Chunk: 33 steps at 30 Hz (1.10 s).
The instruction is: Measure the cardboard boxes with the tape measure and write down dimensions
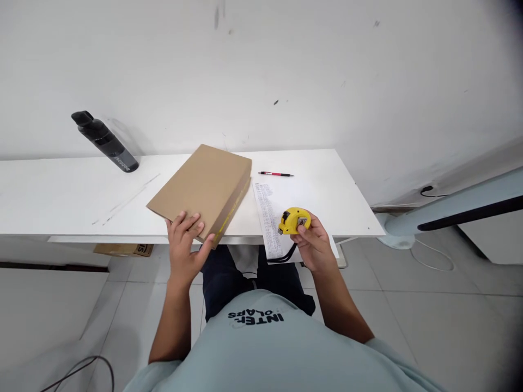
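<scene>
A closed brown cardboard box (pixel 204 185) lies at an angle on the white table, its near corner jutting past the front edge. My left hand (pixel 186 245) holds this near end, fingers spread over the top and thumb at the right side. In my right hand (pixel 314 245) is a yellow tape measure (pixel 295 220), gripped above a sheet of paper with writing (pixel 269 218). A black strap (pixel 288 255) hangs below the tape measure. No blade is seen drawn out. Behind the paper lies a red and black pen (pixel 275 173).
A black bottle (pixel 106 142) stands at the back left of the white table (pixel 41 196), near the wall. Under the table is another cardboard box (pixel 122 249). A pale blue post (pixel 449 204) runs at the right, and cables (pixel 433 264) lie on the tiled floor.
</scene>
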Motion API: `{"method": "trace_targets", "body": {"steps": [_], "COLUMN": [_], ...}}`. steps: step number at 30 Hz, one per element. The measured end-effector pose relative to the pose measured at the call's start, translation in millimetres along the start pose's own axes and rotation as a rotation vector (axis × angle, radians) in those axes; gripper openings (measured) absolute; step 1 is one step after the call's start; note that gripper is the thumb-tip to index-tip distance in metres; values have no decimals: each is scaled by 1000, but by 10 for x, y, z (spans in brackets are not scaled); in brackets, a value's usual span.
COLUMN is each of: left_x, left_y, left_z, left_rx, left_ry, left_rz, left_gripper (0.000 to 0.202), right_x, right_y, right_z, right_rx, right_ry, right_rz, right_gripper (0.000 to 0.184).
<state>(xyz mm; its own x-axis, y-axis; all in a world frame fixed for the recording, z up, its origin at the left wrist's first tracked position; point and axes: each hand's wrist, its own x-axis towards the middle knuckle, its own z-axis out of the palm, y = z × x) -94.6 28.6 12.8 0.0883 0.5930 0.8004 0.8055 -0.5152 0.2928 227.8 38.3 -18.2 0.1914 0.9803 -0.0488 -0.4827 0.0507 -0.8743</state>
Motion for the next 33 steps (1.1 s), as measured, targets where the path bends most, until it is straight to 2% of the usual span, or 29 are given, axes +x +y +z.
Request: {"method": "trace_targets", "body": {"steps": [2, 5, 7, 10, 12, 14, 15, 18, 20, 24, 26, 28, 31, 33], "left_x": [-27, -81, -119, -166, -189, -203, -203, -161, -99, 26, 54, 53, 24, 9], "left_y": [-98, -249, -340, -377, -274, -57, 81, 501, 700, 826, 776, 629, 183, -211], "left_z": [-211, -409, -435, -348, -253, -159, -115, 16, 102, 213, 218, 181, 35, -116], "left_rx": [-65, -62, -54, -7, 93, 145, 132, 26, -25, -81, -80, -41, 101, 188], "left_ry": [-69, -82, -86, -42, 70, 168, 177, 57, -21, -12, 2, 15, 100, 201], "left_rz": [-66, -197, -269, -294, -233, -123, -60, 142, 260, 327, 334, 343, 271, 121], "left_gripper": [27, 27, 33, 40, 38, 32, 30, 28, 29, 19, 22, 27, 24, 15], "right_x": [12, 26, 37, 57, 61, 45, 25, -80, -171, -305, -331, -335, -288, -199], "right_y": [25, 37, 28, 6, -7, -17, -21, -27, -25, -16, -7, 4, -7, -60], "right_z": [-30, -8, 43, 133, 184, 228, 253, 359, 450, 593, 619, 620, 572, 495], "right_rx": [0, 19, 50, 90, 93, 73, 60, 41, 41, 43, 29, 2, -38, -64], "right_ry": [20, 42, 44, 25, -9, -83, -132, -247, -282, -302, -296, -278, -204, -136], "right_rz": [17, 19, 29, 48, 43, 32, 28, 33, 52, 85, 86, 65, -5, -64], "right_gripper": [49, 47, 48, 52, 53, 51, 51, 56, 58, 55, 55, 55, 64, 75]}}
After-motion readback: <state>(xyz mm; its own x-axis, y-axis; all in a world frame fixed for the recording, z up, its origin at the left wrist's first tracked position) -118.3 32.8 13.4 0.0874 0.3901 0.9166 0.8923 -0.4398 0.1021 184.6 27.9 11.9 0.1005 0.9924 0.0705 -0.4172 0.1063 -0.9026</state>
